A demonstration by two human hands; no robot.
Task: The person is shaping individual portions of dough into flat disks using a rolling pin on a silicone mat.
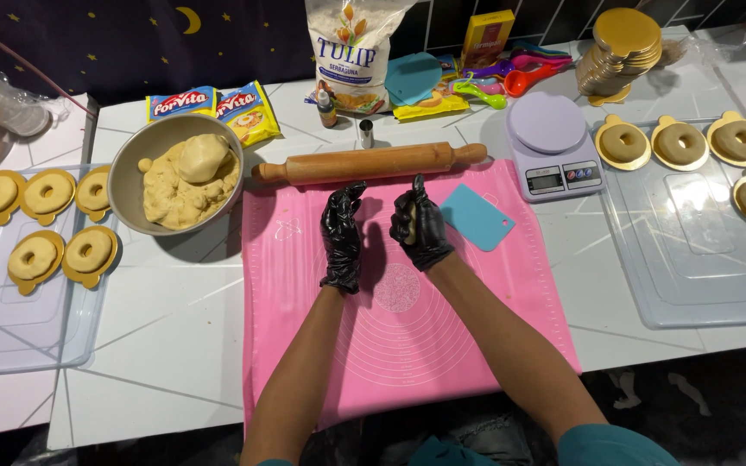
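Observation:
Both my hands wear black gloves and hover over a pink silicone mat (477, 311). My right hand (421, 226) cups a small piece of pale dough (408, 226). My left hand (343, 239) is held edge-on just left of it, fingers straight and together, a small gap between the palms. A wooden rolling pin (369, 162) lies across the mat's far edge. A metal bowl (128, 192) of dough (190, 179) stands to the left.
A blue scraper (477, 217) lies on the mat beside a lilac kitchen scale (550, 145). Clear trays at left (10, 328) and right (692, 259) carry ring-shaped dough pieces on gold cards. A flour bag (351, 52), packets, measuring spoons and stacked gold cards (622, 50) line the back.

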